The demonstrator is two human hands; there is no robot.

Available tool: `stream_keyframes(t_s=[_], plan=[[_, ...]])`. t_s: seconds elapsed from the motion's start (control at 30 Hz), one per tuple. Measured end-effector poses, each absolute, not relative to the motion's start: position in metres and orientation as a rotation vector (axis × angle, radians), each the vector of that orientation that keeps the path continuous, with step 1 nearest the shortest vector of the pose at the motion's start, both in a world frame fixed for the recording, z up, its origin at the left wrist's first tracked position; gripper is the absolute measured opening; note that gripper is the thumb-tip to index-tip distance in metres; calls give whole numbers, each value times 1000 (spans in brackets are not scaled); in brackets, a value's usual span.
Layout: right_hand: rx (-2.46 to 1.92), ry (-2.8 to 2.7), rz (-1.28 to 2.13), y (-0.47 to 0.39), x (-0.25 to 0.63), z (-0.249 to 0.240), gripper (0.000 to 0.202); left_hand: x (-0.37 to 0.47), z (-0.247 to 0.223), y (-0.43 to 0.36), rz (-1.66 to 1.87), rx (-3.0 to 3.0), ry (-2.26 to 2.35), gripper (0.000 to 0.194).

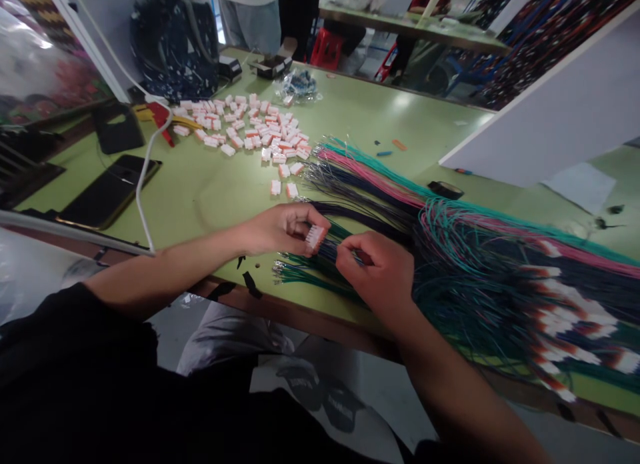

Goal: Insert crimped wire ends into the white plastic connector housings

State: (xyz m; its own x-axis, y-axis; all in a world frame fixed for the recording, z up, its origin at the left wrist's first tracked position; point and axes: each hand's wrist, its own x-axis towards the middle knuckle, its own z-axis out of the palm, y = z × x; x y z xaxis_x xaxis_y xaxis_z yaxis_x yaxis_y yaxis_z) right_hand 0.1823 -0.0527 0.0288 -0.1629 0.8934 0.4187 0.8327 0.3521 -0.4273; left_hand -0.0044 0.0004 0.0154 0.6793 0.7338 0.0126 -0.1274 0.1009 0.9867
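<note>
My left hand (pixel 290 229) pinches a white and orange connector housing (pixel 315 236) between thumb and fingers, its row of openings facing right. Just to the right, my right hand (pixel 376 267) is closed with thumb and forefinger together on a thin wire, whose end is too small to make out clearly. Beneath both hands lie bundles of green wires (pixel 315 277) and black wires (pixel 350 214) with metal terminals at their left ends. Beyond my left hand, many loose connector housings (pixel 250 127) are spread in a heap on the green table (pixel 200 197).
Pink wires (pixel 370 177) and teal wires (pixel 395 173) run rightward. Wired connectors (pixel 565 317) pile up at the right. A phone (pixel 110 191), a white cable (pixel 145 177) and red-handled pliers (pixel 163 121) lie left. A white panel (pixel 545 111) stands at the right.
</note>
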Motion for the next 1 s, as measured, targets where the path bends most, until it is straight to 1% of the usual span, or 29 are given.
stream_keyframes(t_s=[0.23, 0.47, 0.63, 0.8, 0.93, 1.0], plan=[[-1484, -2025, 168, -55, 179, 27, 21, 0, 11, -4, 744, 1357, 598, 34], [-1425, -2013, 343, -53, 178, 24, 18, 3, 7, -9, 766, 1412, 655, 34], [-1380, -2030, 381, -49, 179, 24, 17, 3, 6, -8, 758, 1439, 680, 35], [-1384, -2018, 381, -51, 177, 20, 17, 4, 8, -11, 756, 1437, 725, 32], [-1444, -2041, 388, -53, 173, 18, 19, 6, 5, -13, 752, 1468, 796, 34], [-1461, -2055, 484, -49, 176, 20, 19, 4, 7, -11, 709, 1499, 814, 34]])
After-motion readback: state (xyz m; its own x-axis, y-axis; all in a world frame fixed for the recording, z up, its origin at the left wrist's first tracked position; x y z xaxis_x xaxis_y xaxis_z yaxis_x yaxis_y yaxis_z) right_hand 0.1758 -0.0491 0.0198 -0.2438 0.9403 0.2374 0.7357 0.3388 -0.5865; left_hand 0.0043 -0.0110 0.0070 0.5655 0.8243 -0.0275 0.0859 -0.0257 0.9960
